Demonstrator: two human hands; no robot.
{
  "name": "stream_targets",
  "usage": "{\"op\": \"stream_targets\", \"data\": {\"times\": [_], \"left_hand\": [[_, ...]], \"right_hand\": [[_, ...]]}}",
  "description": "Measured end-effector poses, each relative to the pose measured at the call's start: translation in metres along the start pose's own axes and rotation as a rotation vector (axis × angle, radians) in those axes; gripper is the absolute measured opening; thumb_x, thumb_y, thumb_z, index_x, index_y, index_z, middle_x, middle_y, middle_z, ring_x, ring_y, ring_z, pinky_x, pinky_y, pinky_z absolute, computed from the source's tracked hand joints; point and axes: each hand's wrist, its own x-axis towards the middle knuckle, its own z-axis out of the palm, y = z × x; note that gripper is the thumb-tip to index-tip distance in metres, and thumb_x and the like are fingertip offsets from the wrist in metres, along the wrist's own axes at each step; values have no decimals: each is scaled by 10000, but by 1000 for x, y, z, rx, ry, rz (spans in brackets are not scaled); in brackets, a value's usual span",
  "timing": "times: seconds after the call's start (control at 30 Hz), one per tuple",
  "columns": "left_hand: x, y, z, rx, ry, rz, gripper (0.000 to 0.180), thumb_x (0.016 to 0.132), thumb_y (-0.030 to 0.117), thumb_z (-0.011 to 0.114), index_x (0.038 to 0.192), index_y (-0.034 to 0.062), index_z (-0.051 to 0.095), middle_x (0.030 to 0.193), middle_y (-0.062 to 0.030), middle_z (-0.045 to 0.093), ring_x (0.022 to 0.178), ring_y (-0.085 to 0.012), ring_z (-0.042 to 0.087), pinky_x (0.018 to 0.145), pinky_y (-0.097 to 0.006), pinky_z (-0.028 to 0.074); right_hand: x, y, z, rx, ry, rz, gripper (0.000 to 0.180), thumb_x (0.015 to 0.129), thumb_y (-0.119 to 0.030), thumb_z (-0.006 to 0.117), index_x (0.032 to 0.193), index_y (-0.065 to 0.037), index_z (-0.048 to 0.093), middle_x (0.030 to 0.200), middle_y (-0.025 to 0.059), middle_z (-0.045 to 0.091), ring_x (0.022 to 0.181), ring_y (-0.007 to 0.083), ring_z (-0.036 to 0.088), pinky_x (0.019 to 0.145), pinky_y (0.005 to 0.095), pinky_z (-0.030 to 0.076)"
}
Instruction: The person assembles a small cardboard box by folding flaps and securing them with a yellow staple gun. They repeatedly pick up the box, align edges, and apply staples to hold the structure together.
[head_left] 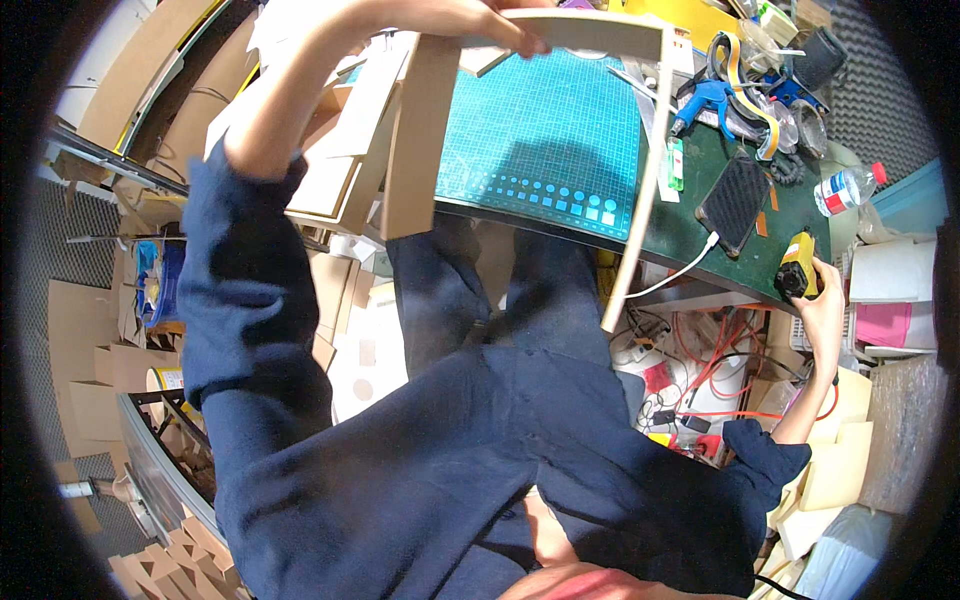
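My left hand (478,18) is at the top of the view, its fingers closed over a three-sided beige frame (422,140) of flat boards. One board hangs down on the left, one runs across the top, and a thin edge comes down on the right past the table's near edge. Behind it lies a teal cutting mat (545,130) with a printed grid. At the right corner of the table my right hand (827,305) grips a yellow and black tape measure (798,265). Part of its fingers is hidden behind the tape measure.
The dark green table (690,235) holds a black phone-like slab (735,205) with a white cable, blue spring clamps (708,100) and a red-capped plastic bottle (848,190). Cardboard boxes (345,190) stand left of the mat. Orange cords (712,350) tangle below the table.
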Motion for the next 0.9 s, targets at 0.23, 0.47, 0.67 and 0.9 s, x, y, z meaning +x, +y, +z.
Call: {"op": "stream_targets", "data": {"times": [0.23,0.47,0.67,0.9], "left_hand": [[54,-86,42,389,-218,-415,471,883,349,735,1237,42,693,1078,-134,733,994,-249,688,879,-372,545],[51,-128,34,448,166,-62,437,886,364,714,1132,4,701,970,-116,721,910,-224,666,803,-381,535],[-115,-211,9,770,567,-413,627,898,583,667,1088,-15,675,856,-145,686,779,-234,651,685,-364,539],[-139,-69,50,640,275,-915,689,879,643,647,1154,12,631,967,-146,647,841,-212,634,745,-330,529]], "right_hand": [[17,4,26,51,-36,-52,645,717,4,784,1327,4,574,1278,153,598,1196,284,590,1052,357,440],[2,40,28,233,-55,-45,691,788,23,728,1433,-28,485,1397,141,543,1305,299,511,1137,375,362],[-34,-67,1,-28,152,-205,537,919,-33,627,1434,-49,479,1439,135,503,1347,292,462,1159,396,318],[-28,-228,55,517,-6,-454,376,895,9,609,1260,-76,645,1302,132,580,1049,219,625,897,328,523]]}}
